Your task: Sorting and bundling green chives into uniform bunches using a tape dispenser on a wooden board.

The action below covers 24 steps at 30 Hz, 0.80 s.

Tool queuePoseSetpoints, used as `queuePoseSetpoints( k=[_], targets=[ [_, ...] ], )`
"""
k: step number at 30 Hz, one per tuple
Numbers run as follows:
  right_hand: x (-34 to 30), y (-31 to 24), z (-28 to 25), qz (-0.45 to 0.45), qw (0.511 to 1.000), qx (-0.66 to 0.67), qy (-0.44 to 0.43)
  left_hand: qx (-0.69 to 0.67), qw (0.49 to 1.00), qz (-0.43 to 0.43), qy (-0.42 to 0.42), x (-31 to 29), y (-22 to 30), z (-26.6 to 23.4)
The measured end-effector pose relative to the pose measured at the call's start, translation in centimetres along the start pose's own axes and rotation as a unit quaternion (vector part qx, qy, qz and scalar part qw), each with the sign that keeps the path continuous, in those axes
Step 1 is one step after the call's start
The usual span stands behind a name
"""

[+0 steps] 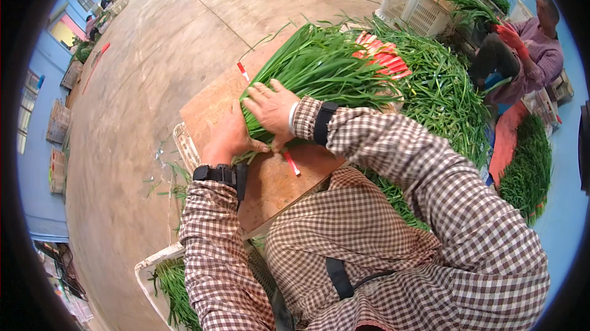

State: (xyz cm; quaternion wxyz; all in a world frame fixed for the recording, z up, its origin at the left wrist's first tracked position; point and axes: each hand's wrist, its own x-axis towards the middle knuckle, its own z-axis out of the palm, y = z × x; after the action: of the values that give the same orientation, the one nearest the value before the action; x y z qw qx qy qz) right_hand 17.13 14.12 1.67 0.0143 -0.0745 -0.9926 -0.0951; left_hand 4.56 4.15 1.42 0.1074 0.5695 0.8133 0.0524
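A thick bunch of long, flat green leaves that look like garlic chives (313,66) lies on a brown board (212,106) in front of me. My right hand (270,108) wraps over its near end, fingers on top and thumb down at the side. At the end of the bunch is my left hand (228,135), its palm against the stalks and its thumb reaching toward the right thumb. A red and white strip (291,163) runs under the bunch, with its other end sticking out past the far side. Its middle is hidden.
More red and white strips (384,54) lie fanned beyond the bunch. A big heap of loose greens (442,97) spreads on the right. Below left stands a white crate (144,275) holding greens. A co-worker (534,54) with red gloves sits at the right, beside a board-topped crate (409,8).
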Motion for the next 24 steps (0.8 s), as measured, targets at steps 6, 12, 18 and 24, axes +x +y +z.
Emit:
queuePoseSetpoints(
  k=[6,12,18,24],
  targets=[
    [-0.6,-0.7,0.7,0.012,1.000,0.021,0.008,-0.043,0.997,0.034,-0.047,1.0,-2.1,-0.3],
    [-0.5,-1.1,0.6,0.005,0.999,0.042,0.003,0.133,0.990,0.029,-0.037,1.7,-1.0,-1.3],
    [-1.0,-1.1,0.4,0.015,0.998,0.067,0.012,-0.035,0.995,0.061,-0.068,1.9,-1.4,-0.7],
    [-2.4,-1.6,0.6,-0.016,0.999,0.029,0.039,-0.059,0.996,0.059,0.016,-0.3,-1.3,1.2]
  ],
)
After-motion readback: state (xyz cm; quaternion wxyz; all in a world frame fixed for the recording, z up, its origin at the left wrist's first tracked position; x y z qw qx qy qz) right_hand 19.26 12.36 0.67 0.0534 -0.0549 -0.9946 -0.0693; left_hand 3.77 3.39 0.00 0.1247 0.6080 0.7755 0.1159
